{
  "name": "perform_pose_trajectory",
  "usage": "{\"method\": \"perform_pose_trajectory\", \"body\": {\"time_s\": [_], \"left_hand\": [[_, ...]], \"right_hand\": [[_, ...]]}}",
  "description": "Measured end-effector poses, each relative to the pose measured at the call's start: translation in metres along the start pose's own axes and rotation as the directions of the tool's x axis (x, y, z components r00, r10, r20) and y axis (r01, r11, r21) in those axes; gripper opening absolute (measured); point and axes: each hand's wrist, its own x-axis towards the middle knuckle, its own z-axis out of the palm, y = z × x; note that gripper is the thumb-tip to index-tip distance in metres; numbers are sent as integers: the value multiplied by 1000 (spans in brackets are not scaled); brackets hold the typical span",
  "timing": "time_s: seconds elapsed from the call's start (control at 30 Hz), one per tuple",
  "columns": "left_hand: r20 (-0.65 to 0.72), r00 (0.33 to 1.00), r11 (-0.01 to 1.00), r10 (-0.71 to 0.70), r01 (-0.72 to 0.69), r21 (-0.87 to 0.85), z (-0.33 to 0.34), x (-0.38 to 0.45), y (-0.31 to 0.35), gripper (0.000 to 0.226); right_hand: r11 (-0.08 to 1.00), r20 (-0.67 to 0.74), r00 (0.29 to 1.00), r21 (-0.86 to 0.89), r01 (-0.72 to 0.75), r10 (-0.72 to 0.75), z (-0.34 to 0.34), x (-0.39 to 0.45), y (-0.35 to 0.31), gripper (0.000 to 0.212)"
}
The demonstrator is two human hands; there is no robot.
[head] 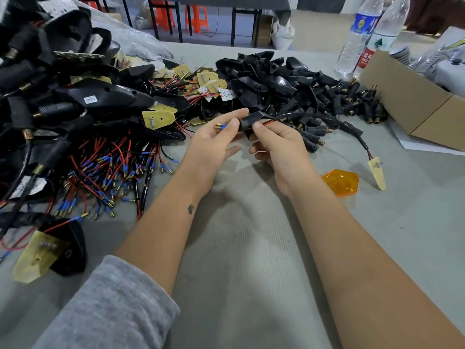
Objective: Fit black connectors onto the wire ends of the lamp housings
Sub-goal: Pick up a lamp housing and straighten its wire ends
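We see grey counter [251, 248], orange stools [196, 17] at 12 o'clock; both hands [214, 147] pinching black connector [247, 123] wire.

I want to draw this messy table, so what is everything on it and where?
Finished lamp housings: a big heap, black with red wires, far left.
Empty housings: a pile, black, top middle.
Black connectors: many, brass-tipped, right of that pile.
Circuit boards: several, yellow, between the heaps.
Orange lens: one, right of the hands.
Water bottles: two, clear, top right.
Cardboard box: one, brown, right edge.
Table: one, grey.
Left hand: pinches a blue-sleeved wire end.
Right hand: pinches the red wire by a connector.
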Motion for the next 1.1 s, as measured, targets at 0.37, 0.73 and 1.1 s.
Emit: {"method": "perform_pose_trajectory", "body": {"time_s": [0.37,0.73,1.1], "left_hand": [[-322,927,969,190,-125,212,-5,4,-3,29],[-443,895,995,52,-83,-51,-5,3,5,30],[-300,942,938,-152,42,-344,-8,11,3,6]], "right_hand": [[717,-122,950,-685,129,-287,5,2,9,15],[468,-136,977,-883,-44,-165,-7,5,9,27],[504,-27,963,-856,116,-267,-5,7,12,26]]}}
